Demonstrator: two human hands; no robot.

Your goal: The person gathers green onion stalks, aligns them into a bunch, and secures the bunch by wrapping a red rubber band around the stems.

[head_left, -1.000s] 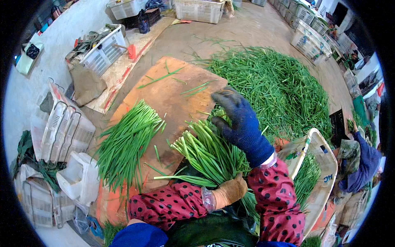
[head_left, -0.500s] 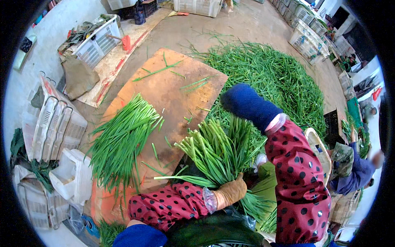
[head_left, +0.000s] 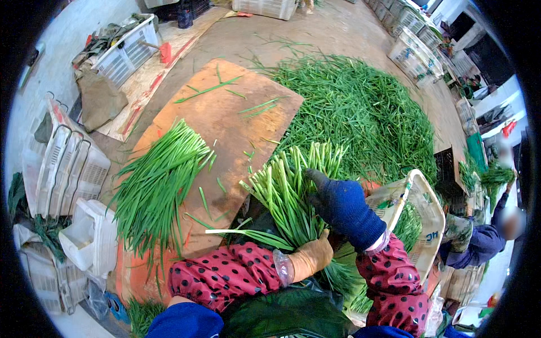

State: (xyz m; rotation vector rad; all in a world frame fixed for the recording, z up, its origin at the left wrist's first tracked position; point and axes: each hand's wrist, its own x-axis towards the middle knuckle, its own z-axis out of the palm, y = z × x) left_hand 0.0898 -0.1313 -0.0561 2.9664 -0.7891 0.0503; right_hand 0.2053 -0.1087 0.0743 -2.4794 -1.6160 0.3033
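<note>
Green stalk bunch (head_left: pixel 284 200) beside a scuffed orange board (head_left: pixel 242 127), big leafy heap (head_left: pixel 360 112) on the brown floor (head_left: pixel 332 34) beyond, left hand (head_left: pixel 313 257) wrapped snugly round it, right hand (head_left: pixel 342 204) against its side, can't tell how closed.

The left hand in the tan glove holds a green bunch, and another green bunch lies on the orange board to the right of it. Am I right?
Almost! The head view shows the other bunch lying to the left, not the right. It is on the orange board, and the tan-gloved left hand does hold the first bunch.
</note>
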